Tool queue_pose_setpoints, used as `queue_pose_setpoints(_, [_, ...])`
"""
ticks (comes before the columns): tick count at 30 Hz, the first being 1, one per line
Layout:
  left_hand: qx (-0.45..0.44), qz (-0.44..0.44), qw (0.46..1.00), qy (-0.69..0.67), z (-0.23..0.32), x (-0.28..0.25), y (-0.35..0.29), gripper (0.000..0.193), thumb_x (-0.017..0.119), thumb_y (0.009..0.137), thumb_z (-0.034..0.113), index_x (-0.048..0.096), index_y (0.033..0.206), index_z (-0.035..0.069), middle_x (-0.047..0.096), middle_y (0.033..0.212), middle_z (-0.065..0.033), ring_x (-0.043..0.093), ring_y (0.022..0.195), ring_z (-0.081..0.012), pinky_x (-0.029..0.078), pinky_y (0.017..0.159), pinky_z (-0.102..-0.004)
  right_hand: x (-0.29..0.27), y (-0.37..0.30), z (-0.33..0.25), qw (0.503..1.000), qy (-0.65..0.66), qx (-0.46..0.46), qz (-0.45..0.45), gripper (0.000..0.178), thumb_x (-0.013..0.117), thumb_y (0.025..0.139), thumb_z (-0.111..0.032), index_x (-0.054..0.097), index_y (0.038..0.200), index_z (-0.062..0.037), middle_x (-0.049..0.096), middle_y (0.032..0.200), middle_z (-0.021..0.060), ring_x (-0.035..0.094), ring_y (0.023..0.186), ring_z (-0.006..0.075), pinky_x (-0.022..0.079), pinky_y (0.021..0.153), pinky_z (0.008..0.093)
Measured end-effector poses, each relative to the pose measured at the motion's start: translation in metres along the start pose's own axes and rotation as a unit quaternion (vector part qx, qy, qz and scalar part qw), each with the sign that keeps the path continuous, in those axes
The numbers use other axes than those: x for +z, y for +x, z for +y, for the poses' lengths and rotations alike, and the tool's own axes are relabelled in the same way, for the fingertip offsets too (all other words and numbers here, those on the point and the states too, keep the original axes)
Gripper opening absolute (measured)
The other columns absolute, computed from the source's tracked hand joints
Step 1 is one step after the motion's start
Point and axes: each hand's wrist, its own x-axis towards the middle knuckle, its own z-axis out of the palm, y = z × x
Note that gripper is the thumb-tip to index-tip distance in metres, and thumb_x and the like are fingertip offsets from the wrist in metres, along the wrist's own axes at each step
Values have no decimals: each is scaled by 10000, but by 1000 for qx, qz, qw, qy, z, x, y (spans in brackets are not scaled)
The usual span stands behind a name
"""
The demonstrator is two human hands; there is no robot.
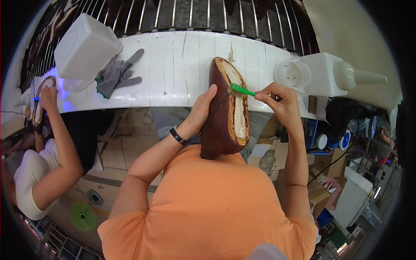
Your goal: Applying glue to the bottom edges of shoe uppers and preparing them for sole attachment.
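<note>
A dark brown leather shoe upper (215,113) is tilted over the front edge of the bench, its underside turned up to the right. That underside has a tan rim around a pale middle strip. My left hand (202,108), a watch on its wrist, grips the shoe upper along its left side. Between the thumb and fingers of my right hand (281,99) is a green-handled brush (243,90). The brush head touches the underside near its upper part; its bristles are mostly hidden.
On the white bench (173,65) lie grey gloves (119,73) beside a white plastic container (84,47). A round white dish (293,74) and a white bottle (323,71) stand at right. Metal rods (190,15) run behind. A co-worker's hand (47,97) works on another shoe at far left.
</note>
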Motion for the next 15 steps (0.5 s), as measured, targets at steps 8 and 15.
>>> queue_pose_setpoints(8, [11,-12,1000,9,4,1,-3,538,417,1012,452,561,1189,-35,635,1107,-80,601,938,-111,494,851,-260,9,51,-9,990,-135,33,-23,227,759,792,-269,724,789,-45,629,619,60,506,536,115,362,511,296])
queue_pose_setpoints(15, [10,-15,1000,20,4,0,-3,553,427,1007,460,564,1165,-51,638,1091,-85,598,936,-112,484,846,-257,18,100,31,995,-94,2,-36,227,746,821,-221,702,755,-9,624,616,5,440,563,36,340,521,229])
